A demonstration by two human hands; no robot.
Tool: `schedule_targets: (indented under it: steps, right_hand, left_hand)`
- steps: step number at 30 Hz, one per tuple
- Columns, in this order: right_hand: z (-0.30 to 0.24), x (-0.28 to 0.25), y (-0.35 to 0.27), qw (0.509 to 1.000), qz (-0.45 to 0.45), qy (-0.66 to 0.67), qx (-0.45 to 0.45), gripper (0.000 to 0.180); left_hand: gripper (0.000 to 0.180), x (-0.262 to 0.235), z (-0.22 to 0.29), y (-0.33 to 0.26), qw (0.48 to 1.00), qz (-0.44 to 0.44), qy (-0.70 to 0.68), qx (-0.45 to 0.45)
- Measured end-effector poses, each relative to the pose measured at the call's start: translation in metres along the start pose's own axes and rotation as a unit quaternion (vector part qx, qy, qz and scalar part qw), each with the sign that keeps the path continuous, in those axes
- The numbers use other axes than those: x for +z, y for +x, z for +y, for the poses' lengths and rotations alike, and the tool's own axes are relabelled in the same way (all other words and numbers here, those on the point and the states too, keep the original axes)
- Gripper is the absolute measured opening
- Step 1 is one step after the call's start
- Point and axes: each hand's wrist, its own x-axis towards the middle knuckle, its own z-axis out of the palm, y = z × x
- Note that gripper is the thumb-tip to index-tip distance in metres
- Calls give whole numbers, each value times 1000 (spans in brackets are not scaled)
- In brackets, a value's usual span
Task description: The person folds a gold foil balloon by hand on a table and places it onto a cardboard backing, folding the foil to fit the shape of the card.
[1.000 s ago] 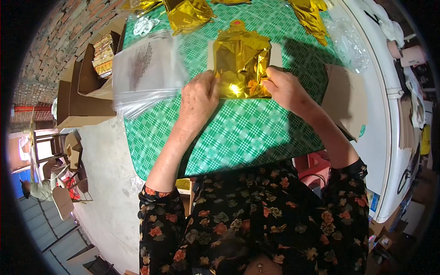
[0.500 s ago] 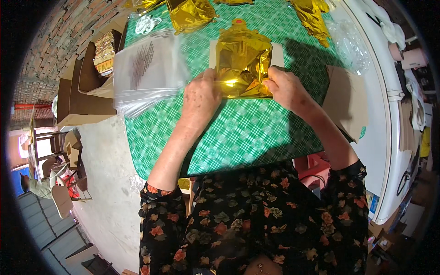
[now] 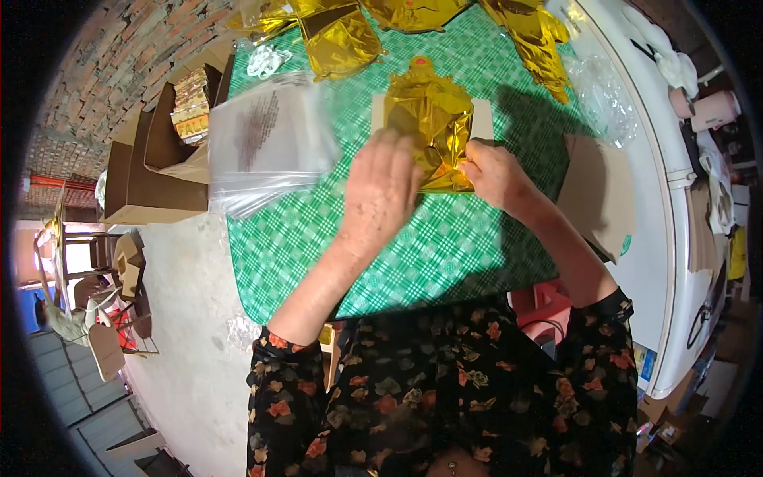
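Looking down at my worktop (image 3: pixel 413 262), covered in a green-and-white checked cloth, I see both my hands on a crinkly gold foil balloon (image 3: pixel 433 119). It is deflated, shiny and creased, and lies over a flat pale card (image 3: pixel 482 119) near the far middle of the worktop. Its long axis runs away from me, with a narrow neck pointing to the far edge and the wide body toward me. My left hand (image 3: pixel 381 191) lies palm down, fingers spread flat, pressing the balloon's near left edge. My right hand (image 3: pixel 494 171) is curled, fingers pinching the near right corner of the foil. To the left sits a stack of clear, glossy plastic bags (image 3: pixel 266 143). More crumpled gold foil balloons (image 3: pixel 342 40) lie along the far edge. A brown cardboard sheet (image 3: pixel 600 191) rests to my right
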Motion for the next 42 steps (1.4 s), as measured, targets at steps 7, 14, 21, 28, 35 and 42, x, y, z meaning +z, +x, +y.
schedule_targets:
  steps: [7,14,21,28,35,42]
  right_hand:
    - [8,2,1,999,23,18,-47,21]
    - [-15,-27,19,942,-152,200,221,27]
    - [18,-29,56,934,-115,226,252,35]
    - [40,-26,107,932,-89,223,273,34]
    - [69,-15,127,977,-65,74,191,28]
    - [17,-4,119,954,131,-264,-46,15]
  left_hand:
    - [78,18,22,-21,995,-96,36,7]
    - [78,20,19,-23,990,-133,40,1]
    - [76,18,21,-20,988,-146,48,6]
    - [72,16,22,-20,984,-167,66,1]
    - [72,15,25,-16,978,-192,75,-6]
    - [74,15,24,-16,970,-228,76,-18]
